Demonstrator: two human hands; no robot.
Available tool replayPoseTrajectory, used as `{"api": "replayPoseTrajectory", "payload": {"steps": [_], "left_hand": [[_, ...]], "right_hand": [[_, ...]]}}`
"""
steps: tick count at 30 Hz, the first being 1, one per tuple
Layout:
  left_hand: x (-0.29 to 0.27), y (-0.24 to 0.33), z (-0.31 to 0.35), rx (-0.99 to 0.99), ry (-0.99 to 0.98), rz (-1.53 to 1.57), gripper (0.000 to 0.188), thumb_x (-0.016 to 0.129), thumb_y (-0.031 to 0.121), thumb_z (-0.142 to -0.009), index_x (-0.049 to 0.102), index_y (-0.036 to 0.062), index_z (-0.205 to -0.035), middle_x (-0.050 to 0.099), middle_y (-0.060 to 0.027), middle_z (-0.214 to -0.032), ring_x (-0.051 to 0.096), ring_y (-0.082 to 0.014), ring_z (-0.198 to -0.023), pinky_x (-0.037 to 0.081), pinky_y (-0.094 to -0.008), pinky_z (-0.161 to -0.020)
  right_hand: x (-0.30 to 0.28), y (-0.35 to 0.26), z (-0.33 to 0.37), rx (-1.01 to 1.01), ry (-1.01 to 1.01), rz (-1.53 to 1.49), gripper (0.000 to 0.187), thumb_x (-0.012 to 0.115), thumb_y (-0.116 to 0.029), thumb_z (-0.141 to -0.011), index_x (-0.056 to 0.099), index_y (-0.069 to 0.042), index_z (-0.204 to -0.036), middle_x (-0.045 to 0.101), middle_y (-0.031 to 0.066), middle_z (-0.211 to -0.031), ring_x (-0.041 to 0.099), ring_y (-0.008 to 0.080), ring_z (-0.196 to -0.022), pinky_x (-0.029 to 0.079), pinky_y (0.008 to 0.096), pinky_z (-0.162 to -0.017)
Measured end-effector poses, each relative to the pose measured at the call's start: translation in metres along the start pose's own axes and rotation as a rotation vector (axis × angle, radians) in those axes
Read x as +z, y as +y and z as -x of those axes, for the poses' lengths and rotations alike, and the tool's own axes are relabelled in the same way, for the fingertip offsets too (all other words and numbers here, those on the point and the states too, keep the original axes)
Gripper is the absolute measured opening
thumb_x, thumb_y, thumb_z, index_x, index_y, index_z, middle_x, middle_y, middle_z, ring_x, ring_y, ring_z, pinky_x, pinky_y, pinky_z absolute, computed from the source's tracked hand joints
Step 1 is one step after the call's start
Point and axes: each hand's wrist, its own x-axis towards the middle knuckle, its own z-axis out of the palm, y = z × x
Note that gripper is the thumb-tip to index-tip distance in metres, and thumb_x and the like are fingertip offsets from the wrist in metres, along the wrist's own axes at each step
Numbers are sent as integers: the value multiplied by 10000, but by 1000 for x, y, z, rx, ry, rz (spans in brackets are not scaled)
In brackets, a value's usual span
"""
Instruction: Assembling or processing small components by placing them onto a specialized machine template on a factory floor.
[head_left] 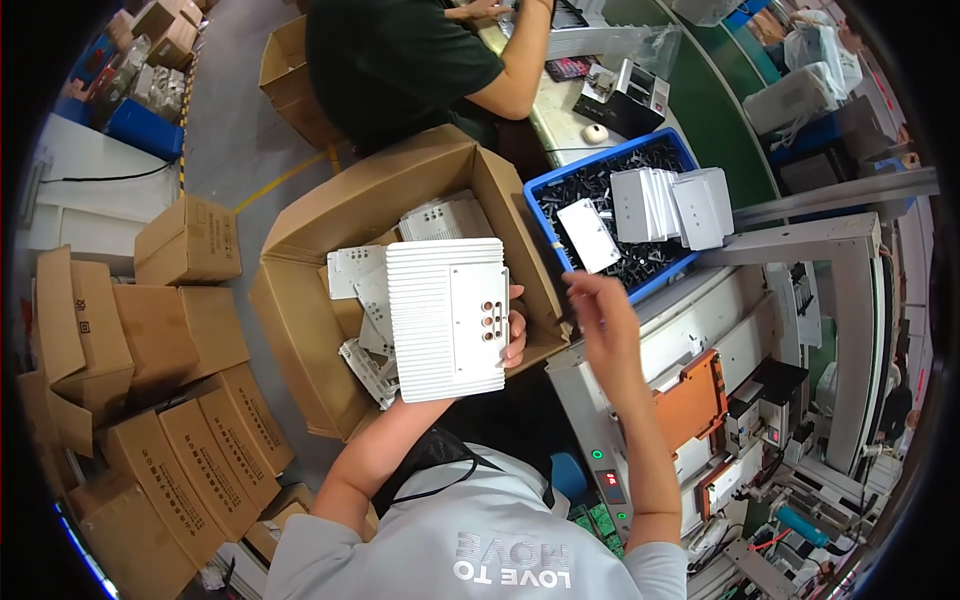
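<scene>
Showing ribbed white metal panel (422,320) over cardboard box (365,190), long axis approx. fore–aft, holed flat area toward R edge; L hand (516,335) w/ fingers gripping that edge. R hand (605,308) near blue bin (660,281), fingers bent, blurred; can't tell if closed.
</scene>
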Motion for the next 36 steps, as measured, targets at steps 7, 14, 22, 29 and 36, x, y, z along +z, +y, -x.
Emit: {"api": "replayPoseTrajectory", "payload": {"steps": [7, 14, 22, 29, 36], "left_hand": [[3, -20, -5, 17, 312, -201, 608, 448, 523, -919, 471, 33, -1278, 558, -146, -1095, 572, -321, -833, 509, -413, -626], [4, -33, -1, -43, 231, -303, 595, 467, 529, -909, 483, 36, -1242, 549, -158, -1072, 567, -332, -798, 488, -404, -619], [15, -38, -9, -163, 202, -315, 704, 415, 594, -900, 438, 5, -1284, 571, -172, -1001, 591, -318, -711, 485, -370, -574], [-20, -42, -6, -186, 45, -189, 748, 393, 621, -892, 446, -4, -1300, 591, -218, -903, 613, -315, -727, 530, -380, -592], [-52, -14, -4, 53, 536, -207, 356, 447, 260, -987, 492, 24, -1249, 606, -138, -1108, 623, -235, -977, 553, -374, -833]], "right_hand": [[16, -18, 32, 55, -128, -73, 337, 531, 79, -887, 533, -51, -1198, 528, 135, -1038, 621, 215, -773, 527, 289, -635], [9, -2, 35, 93, -227, 10, 372, 526, 52, -900, 486, -71, -1249, 492, 122, -961, 605, 206, -684, 541, 297, -552], [23, 6, 42, 239, 101, -158, 518, 692, -86, -820, 462, -31, -1282, 505, 81, -989, 501, 135, -713, 458, 270, -719], [25, 32, 40, 713, -58, -771, 429, 687, -167, -855, 458, 7, -1173, 568, 78, -997, 561, 92, -827, 489, 227, -703], [47, 52, 51, 485, 249, -840, 325, 653, -83, -878, 446, -9, -1118, 579, 52, -926, 573, 82, -798, 485, 223, -702]]}}
